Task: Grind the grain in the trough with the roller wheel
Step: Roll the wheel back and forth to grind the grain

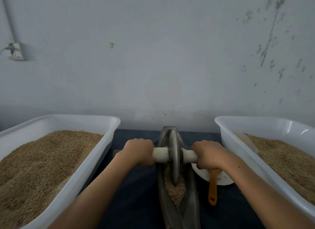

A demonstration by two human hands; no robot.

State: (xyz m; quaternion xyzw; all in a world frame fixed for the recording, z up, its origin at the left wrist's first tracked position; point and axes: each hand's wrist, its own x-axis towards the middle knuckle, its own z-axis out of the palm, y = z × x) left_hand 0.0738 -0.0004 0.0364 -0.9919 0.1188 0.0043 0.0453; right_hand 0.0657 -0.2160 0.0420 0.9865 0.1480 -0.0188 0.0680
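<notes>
A long, narrow metal trough [192, 194] runs away from me down the middle of the table. Brown grain [175, 190] lies in its groove. A grey roller wheel [174, 155] stands upright in the groove, its lower rim sunk in the grain. A pale axle handle [161, 154] passes through the wheel's hub. My left hand [139, 152] grips the handle's left end. My right hand [208, 154] grips its right end. Both sets of fingers curl over the handle from above.
A white plastic tub [95, 160] heaped with grain sits on the left. A second tub [238, 148] with grain sits on the right. A white bowl [202, 175] with an orange-handled tool [213, 189] lies beside the trough. A dark cloth [136, 194] covers the table; a wall stands behind.
</notes>
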